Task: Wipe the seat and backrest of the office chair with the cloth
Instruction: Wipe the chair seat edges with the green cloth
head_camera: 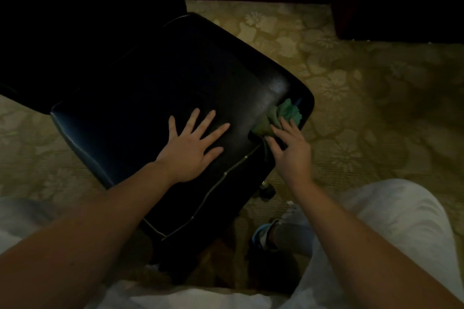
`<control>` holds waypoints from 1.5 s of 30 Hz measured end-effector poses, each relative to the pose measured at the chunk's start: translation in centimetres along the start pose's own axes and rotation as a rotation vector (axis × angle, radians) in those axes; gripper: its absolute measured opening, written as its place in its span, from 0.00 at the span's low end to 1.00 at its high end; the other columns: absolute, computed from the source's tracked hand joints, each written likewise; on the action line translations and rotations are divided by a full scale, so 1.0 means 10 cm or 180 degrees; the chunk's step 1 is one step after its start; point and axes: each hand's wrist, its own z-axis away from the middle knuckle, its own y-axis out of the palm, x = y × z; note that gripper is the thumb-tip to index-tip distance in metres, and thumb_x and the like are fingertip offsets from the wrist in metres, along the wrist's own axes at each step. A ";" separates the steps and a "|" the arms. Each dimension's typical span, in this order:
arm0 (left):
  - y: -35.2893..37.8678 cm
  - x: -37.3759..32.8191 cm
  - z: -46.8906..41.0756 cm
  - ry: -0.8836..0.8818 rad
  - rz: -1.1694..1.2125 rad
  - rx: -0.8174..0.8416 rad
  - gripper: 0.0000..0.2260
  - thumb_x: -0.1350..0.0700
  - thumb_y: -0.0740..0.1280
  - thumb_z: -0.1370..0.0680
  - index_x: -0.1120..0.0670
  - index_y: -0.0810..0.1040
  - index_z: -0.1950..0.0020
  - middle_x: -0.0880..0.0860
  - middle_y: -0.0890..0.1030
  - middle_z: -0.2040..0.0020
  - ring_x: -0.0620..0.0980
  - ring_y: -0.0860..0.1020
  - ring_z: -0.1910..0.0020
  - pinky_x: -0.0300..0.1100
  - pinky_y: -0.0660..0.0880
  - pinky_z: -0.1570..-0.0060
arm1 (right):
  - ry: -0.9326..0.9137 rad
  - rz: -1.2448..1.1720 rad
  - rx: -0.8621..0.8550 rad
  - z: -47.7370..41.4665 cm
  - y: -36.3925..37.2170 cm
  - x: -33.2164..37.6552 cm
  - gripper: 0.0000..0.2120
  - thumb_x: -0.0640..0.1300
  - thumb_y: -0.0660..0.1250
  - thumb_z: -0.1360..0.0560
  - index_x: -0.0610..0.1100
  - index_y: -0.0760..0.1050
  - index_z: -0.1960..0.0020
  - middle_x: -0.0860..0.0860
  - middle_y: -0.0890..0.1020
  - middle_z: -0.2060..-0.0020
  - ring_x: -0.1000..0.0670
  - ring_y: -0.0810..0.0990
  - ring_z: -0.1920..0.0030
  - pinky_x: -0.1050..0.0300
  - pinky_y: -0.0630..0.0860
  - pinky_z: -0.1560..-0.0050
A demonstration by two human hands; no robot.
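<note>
Cloth (pixel 285 111), green and bunched, sits at the right edge of the black seat (pixel 175 70). Right hand (pixel 292 153) holds it there, bent fingers and thumb closed over the folds. Left hand (pixel 193 145) lies flat on the seat beside it, fingers straight and spread apart, holding nothing. Patterned carpet (pixel 351 83) lies below.

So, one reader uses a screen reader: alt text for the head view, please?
A person's right hand holds a green cloth against the corner of a black office chair seat, while the left hand rests flat on the seat. Patterned carpet lies below.
</note>
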 end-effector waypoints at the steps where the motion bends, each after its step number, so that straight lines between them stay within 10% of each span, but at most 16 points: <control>1: 0.02 0.00 0.00 -0.0012 -0.0001 -0.0053 0.27 0.35 0.39 0.19 0.35 0.32 0.23 0.46 0.31 0.21 0.57 0.34 0.20 0.72 0.38 0.27 | -0.0033 0.0002 0.0032 0.01 0.00 -0.01 0.15 0.44 0.71 0.23 0.43 0.81 0.38 0.47 0.75 0.31 0.46 0.66 0.25 0.52 0.60 0.25; 45: 0.14 -0.12 -0.01 0.0040 0.0209 -0.0460 0.23 0.42 0.41 0.15 0.35 0.37 0.22 0.43 0.34 0.21 0.54 0.36 0.20 0.65 0.35 0.25 | 0.0024 -0.0295 -0.0124 -0.15 0.15 0.15 0.15 0.41 0.71 0.23 0.41 0.80 0.37 0.44 0.76 0.32 0.46 0.71 0.28 0.50 0.65 0.26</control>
